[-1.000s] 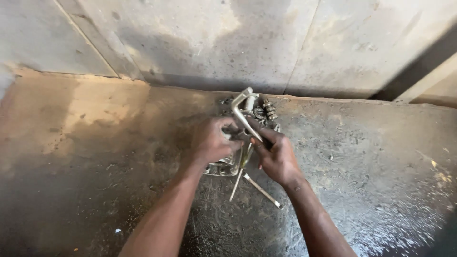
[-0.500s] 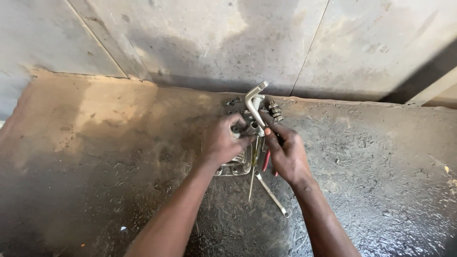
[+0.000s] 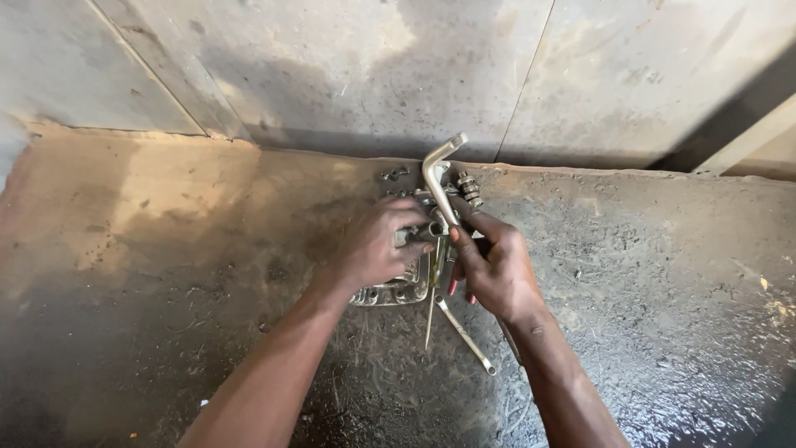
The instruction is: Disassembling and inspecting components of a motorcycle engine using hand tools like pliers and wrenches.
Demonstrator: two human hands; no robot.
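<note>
Head view looks down on a grimy, oil-dark floor meeting a concrete wall across the upper frame. At centre lies a metal cover; the left hand presses down on it, fingers curled over its top, apparently to steady it. Beside it the right hand is closed around a bent metal lever — upright, angled toward the wall. Thin spanners lie just below.

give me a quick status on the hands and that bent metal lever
Left hand pressed on the metal casing. Right hand gripping the bent lever, upright. Loose wrenches on the floor beside the casing.
</note>
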